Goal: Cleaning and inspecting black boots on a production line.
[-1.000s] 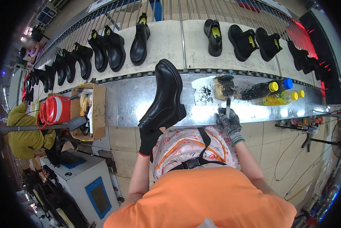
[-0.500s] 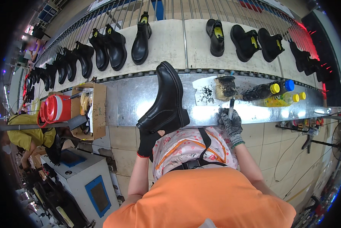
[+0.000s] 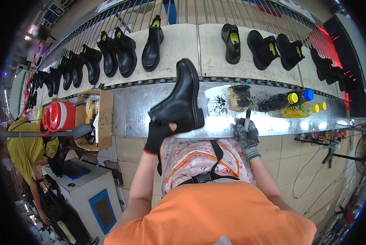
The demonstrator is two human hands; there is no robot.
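A black ankle boot (image 3: 179, 102) is held up by its shaft, toe pointing away and sole turned to the right. My left hand (image 3: 155, 136), in a black fingerless glove, grips the shaft; part of the hand is hidden behind the leather. In a grey knit glove, my right hand (image 3: 249, 136) closes round a slim brush (image 3: 247, 124) with a pale handle and dark tip. Just beyond that tip lies a black-stained sponge-like block (image 3: 240, 97) on a smudged white sheet (image 3: 215, 101).
Bottles with yellow and blue caps (image 3: 279, 101) lie at the right of the metal bench (image 3: 140, 116). Behind it, a conveyor (image 3: 179, 49) carries several black boots (image 3: 152, 49). A cardboard box (image 3: 105, 122) and a red jug (image 3: 58, 117) stand left. Another person (image 3: 26, 147) bends at far left.
The boot has moved slightly up and away, its toe swinging a little right, with my left hand following. My right hand and brush have hardly moved. The person at left has reached lower.
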